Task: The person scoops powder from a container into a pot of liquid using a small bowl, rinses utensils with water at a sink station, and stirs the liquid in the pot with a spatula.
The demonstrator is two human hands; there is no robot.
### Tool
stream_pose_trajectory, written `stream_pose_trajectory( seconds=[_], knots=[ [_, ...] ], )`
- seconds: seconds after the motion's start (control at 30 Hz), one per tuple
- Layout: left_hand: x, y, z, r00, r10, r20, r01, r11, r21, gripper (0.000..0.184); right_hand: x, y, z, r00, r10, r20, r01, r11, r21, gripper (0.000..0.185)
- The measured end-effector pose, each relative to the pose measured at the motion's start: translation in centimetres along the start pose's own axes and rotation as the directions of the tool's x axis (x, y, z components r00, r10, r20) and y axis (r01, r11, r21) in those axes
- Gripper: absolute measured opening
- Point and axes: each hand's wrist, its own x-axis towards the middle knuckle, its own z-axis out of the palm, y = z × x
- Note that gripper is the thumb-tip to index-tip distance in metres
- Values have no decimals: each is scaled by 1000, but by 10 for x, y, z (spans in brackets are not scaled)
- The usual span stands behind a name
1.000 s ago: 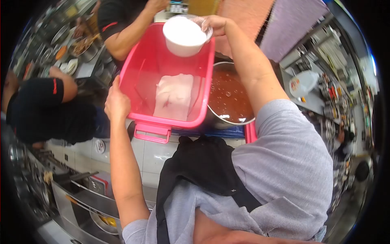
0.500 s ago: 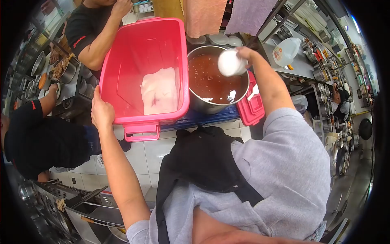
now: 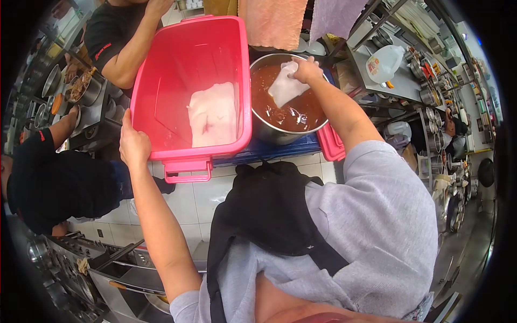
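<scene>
My left hand (image 3: 134, 144) grips the left rim of a pink plastic tub (image 3: 245, 116). A pale, flat piece with a small reddish mark (image 3: 212, 116) lies inside the tub. To the tub's right is a large metal pot (image 3: 262, 119) of reddish-brown liquid (image 3: 301, 116). My right hand (image 3: 308, 70) is closed on a white container (image 3: 285, 87), which is tilted down into the pot at the liquid's surface. The container's mouth is turned away, so what is in it cannot be told.
One person (image 3: 121, 51) stands beyond the tub's left side, an arm close to its rim. Another person (image 3: 67, 185) in black is at far left. A pink lid (image 3: 331, 142) lies right of the pot. A plastic jug (image 3: 385, 64) stands on a metal counter at right.
My right hand has carried the white container from above the tub across to the pot and lowered it to the liquid. My left hand has kept its hold on the tub.
</scene>
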Motion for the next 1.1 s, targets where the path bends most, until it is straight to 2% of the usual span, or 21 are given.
stream_pose_trajectory(
  seconds=[0.07, 0.1, 0.17, 0.2, 0.23, 0.3, 0.33, 0.5, 0.7, 0.73, 0.83, 0.9, 1.0, 1.07, 1.1],
  knots=[
    [0, 2, -1, 1000, -25, 12, 25, 1000, 4, 69, 1, -7, -4, 994, 7, -108, -14, 998, -66, 82],
    [0, 1, -1, 1000, -19, 6, 19, 1000, 0, 68, 1, -8, -7, 994, 2, -107, -10, 998, -69, 82],
    [0, 0, 0, 1000, -20, 0, 20, 1000, -6, 68, -2, -11, -11, 983, -95, -156, 65, 981, -185, 81],
    [-1, 2, -1, 1000, -29, 5, 29, 1000, -3, 68, -3, -8, -3, 955, -194, -226, 142, 964, -227, 79],
    [-1, 3, -3, 999, -37, 8, 37, 999, -1, 68, -1, -5, 0, 954, -200, -225, 147, 962, -231, 79],
    [-1, 4, -4, 999, -37, 4, 37, 999, -2, 68, 2, 0, 4, 909, -362, -205, 256, 875, -411, 84],
    [-2, 3, -4, 1000, -31, 1, 31, 1000, -1, 68, 3, 3, 2, 880, -356, -314, 222, 893, -391, 84],
    [-1, 2, -2, 1000, -23, -20, 22, 1000, -15, 69, 6, 20, -5, 847, -396, -354, 234, 877, -420, 76],
    [-2, 7, -5, 999, -46, 2, 46, 999, -14, 67, -8, 56, 5, 885, -307, -349, 150, 899, -411, 84],
    [-3, 5, -5, 999, -43, -2, 43, 999, -10, 67, -16, 54, -6, 921, -212, -327, 96, 936, -338, 87],
    [-3, 2, -3, 999, -35, -23, 35, 999, -3, 66, -8, 55, -32, 930, 98, -355, -121, 992, -43, 89],
    [-3, 2, -2, 998, -62, -25, 62, 998, 10, 66, -2, 53, -59, 888, 144, -437, -125, 990, 72, 90],
    [-3, 2, 0, 997, -46, -56, 45, 999, -14, 64, 8, 32, -113, 767, -46, -640, 175, 975, 139, 92],
    [-4, 2, -2, 997, -49, -62, 48, 998, -29, 63, -13, -20, -156, 645, -251, -722, 441, 894, 82, 91],
    [-4, 2, -2, 997, -39, -68, 36, 998, -42, 62, -21, -49, -171, 612, -374, -697, 561, 826, 48, 89]
  ],
)
